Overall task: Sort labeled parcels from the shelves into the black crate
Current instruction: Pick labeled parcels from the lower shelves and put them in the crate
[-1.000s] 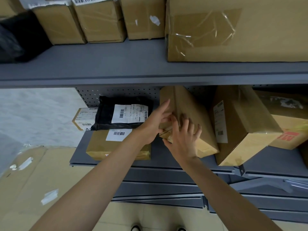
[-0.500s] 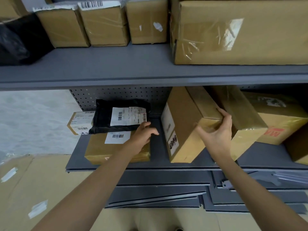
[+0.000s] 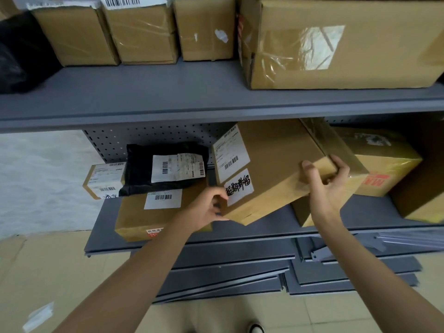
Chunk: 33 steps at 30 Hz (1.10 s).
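Note:
A brown cardboard parcel (image 3: 274, 164) with a white shipping label and a white handwritten label hangs tilted over the lower grey shelf (image 3: 269, 224). My left hand (image 3: 206, 207) grips its lower left corner next to the handwritten label. My right hand (image 3: 324, 186) clasps its right end. Left of it, a black bag parcel (image 3: 141, 169) with a white label lies on a flat brown box (image 3: 134, 217), beside a small white-labelled box (image 3: 103, 181). The black crate is not in view.
More brown boxes (image 3: 384, 169) stand on the lower shelf to the right. The upper shelf (image 3: 168, 92) carries several taped cartons and a black bag (image 3: 21, 51). Loose grey shelf panels (image 3: 240, 275) lie on the floor below, and flattened cardboard (image 3: 43, 272) at left.
The parcel has been turned so its labelled face points at me and lifted off the shelf. My left hand left the flat box and took the parcel's lower corner.

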Motion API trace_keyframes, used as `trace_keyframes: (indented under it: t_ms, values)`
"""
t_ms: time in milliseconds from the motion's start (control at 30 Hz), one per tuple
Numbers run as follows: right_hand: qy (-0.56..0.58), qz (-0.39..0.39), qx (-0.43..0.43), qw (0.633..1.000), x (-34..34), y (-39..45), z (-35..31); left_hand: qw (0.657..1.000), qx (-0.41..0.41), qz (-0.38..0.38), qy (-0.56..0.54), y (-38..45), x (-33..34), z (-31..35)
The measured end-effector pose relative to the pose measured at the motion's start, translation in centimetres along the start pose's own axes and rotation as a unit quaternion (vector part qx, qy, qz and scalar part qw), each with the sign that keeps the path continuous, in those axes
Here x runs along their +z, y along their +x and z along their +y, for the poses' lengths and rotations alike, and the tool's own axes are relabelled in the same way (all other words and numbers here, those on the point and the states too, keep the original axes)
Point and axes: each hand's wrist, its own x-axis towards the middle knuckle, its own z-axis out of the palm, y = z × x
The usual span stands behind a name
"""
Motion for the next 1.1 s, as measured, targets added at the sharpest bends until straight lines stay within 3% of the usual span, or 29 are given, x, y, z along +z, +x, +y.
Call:
trace_keyframes:
  t_ms: [200, 433, 667, 1100]
  values:
    - [-0.096, 0.009, -0.019, 0.995, 0.3, 0.3, -0.1, 0.998, 0.04, 0.011, 0.041, -0.7, -0.8, 1.0]
    - [-0.139, -0.108, -0.062, 0.982, -0.7, -0.1, 0.7, 0.989, 0.079, 0.085, 0.092, -1.6, -2.0, 1.4]
    - [-0.129, -0.154, -0.085, 0.976, -2.0, -0.9, 1.0, 0.978, 0.111, 0.115, 0.133, -3.7, -1.8, 0.6]
    - [-0.133, -0.1, -0.053, 0.985, -4.6, -11.2, 1.1, 0.963, 0.123, 0.081, 0.224, -10.1, -4.3, -2.2]
